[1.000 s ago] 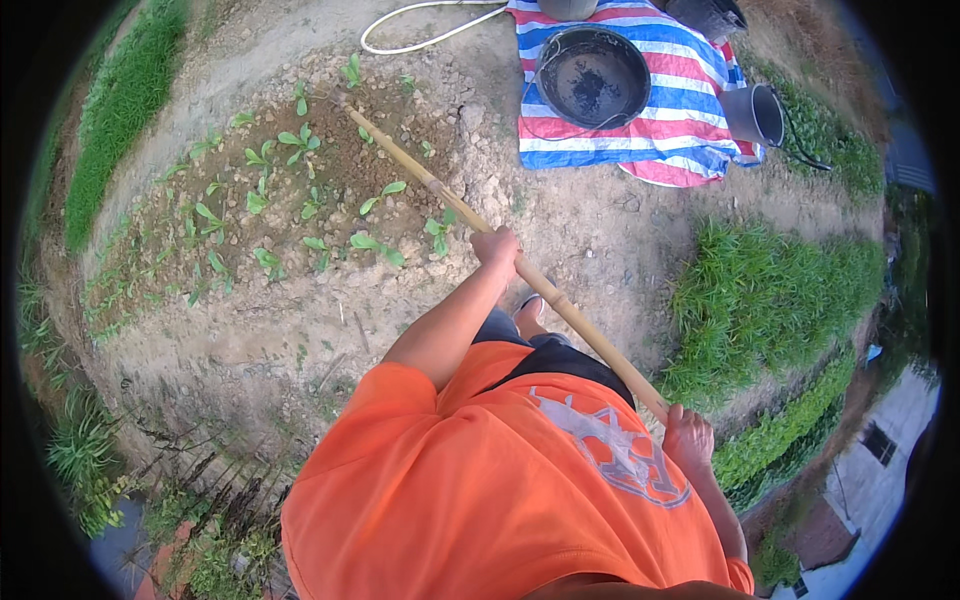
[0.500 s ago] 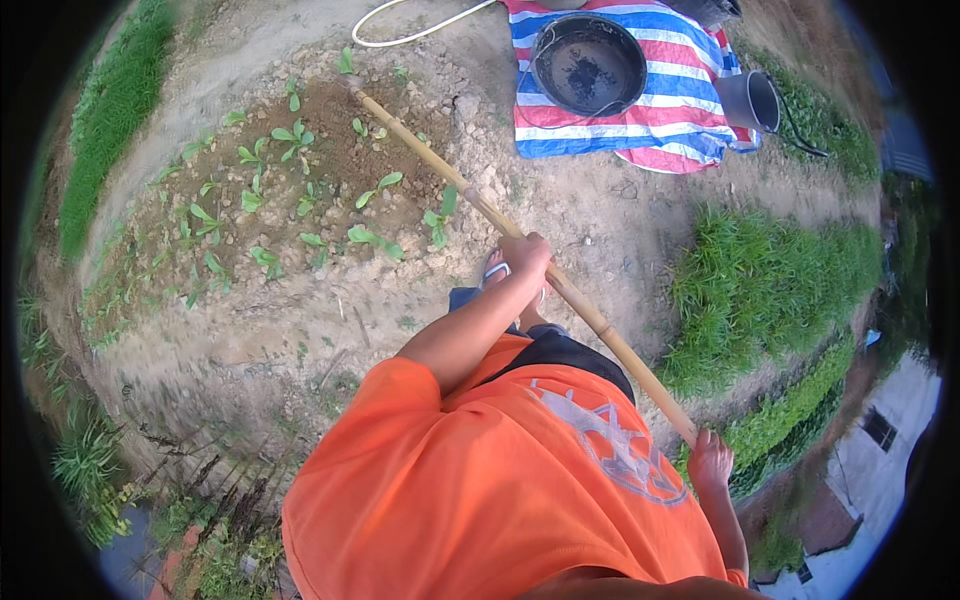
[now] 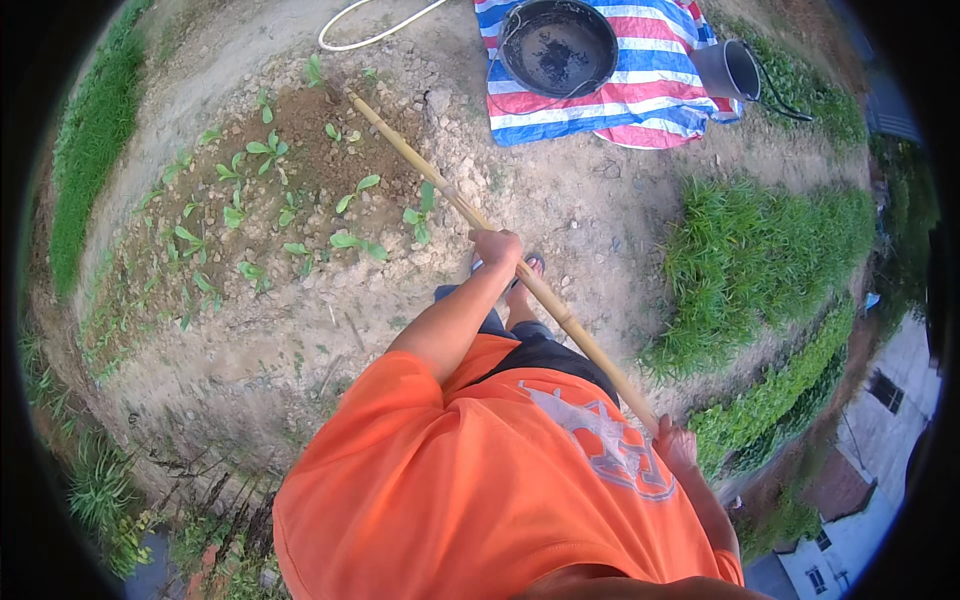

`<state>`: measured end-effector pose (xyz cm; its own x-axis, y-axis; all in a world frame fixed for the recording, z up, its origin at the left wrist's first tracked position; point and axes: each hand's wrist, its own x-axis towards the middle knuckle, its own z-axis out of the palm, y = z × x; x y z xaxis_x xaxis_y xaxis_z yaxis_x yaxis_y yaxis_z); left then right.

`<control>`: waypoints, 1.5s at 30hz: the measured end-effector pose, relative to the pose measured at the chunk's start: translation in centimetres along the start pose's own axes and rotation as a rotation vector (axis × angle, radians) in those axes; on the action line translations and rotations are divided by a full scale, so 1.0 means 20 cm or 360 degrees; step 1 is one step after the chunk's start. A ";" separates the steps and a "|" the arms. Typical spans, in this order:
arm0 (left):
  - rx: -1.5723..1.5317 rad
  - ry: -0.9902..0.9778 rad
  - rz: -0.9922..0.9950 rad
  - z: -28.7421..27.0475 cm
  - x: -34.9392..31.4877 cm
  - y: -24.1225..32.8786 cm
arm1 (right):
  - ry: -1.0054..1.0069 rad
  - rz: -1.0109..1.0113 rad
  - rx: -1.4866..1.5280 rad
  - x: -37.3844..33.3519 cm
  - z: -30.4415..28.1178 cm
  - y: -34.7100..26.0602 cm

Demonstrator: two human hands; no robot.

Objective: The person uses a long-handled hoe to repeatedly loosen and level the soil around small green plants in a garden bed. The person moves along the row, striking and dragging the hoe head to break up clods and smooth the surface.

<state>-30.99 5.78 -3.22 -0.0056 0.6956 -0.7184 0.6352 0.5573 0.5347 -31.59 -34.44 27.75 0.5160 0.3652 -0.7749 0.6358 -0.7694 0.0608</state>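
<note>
A long jointed bamboo pole runs slantwise from beside my right hip to the far left, held in both hands. My left hand is closed around its middle, in front of my feet. Nearer its lower right end, my right hand is wrapped round it beside my orange shirt. The pole's far tip reaches the dark, loose soil of a planted bed. Whether a blade is fixed there I cannot make out. Several small green seedlings grow about the tip, and one leafy seedling stands close to the shaft.
A striped red, white and blue tarp lies at the far right of the bed, with a wide black basin and a tilted dark bucket on it. Tall grassy plants grow to the right. A pale hose curves across the ground.
The whole view has shifted, so the bed and tarp appear farther left. Against the seedlings, the pole's far tip has moved slightly right. Both hands keep their grip.
</note>
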 end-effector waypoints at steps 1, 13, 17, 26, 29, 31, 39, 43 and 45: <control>-0.0023 -0.0058 -0.0010 0.03 0.03 -0.06 | 0.0064 -0.0011 -0.0020 -0.04 0.00 0.01; -0.0174 -0.0152 0.0026 0.04 -0.14 -0.17 | -0.0010 0.0144 0.0068 -0.21 0.23 -0.04; -0.0406 -0.0169 0.0082 0.09 0.00 -0.30 | 0.0113 0.0086 0.0015 -0.22 0.20 -0.02; -0.0211 -0.0155 -0.0012 0.10 -0.05 -0.36 | 0.0025 0.0092 0.0048 -0.20 0.27 0.00; -0.0057 -0.0240 -0.0105 0.02 -0.25 -0.30 | 0.0197 0.0056 0.0048 -0.31 0.37 0.11; -0.0193 -0.0291 -0.0061 0.03 -0.20 -0.42 | 0.0195 0.0063 0.0019 -0.32 0.39 0.15; -0.0083 -0.0212 0.0258 0.11 -0.18 0.10 | 0.0300 0.0022 0.0248 -0.11 0.37 0.08; 0.0000 -0.0216 0.0152 0.16 -0.23 0.11 | 0.0219 0.0082 0.0284 -0.12 0.44 0.05; 0.0117 -0.0176 0.0108 0.19 -0.23 0.03 | 0.0186 0.0083 0.0307 -0.15 0.47 0.04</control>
<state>-27.64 1.21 -1.16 0.1218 0.6741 -0.7285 0.6861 0.4732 0.5526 -38.02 -41.12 24.16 0.6154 0.3717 -0.6950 0.4908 -0.8707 -0.0312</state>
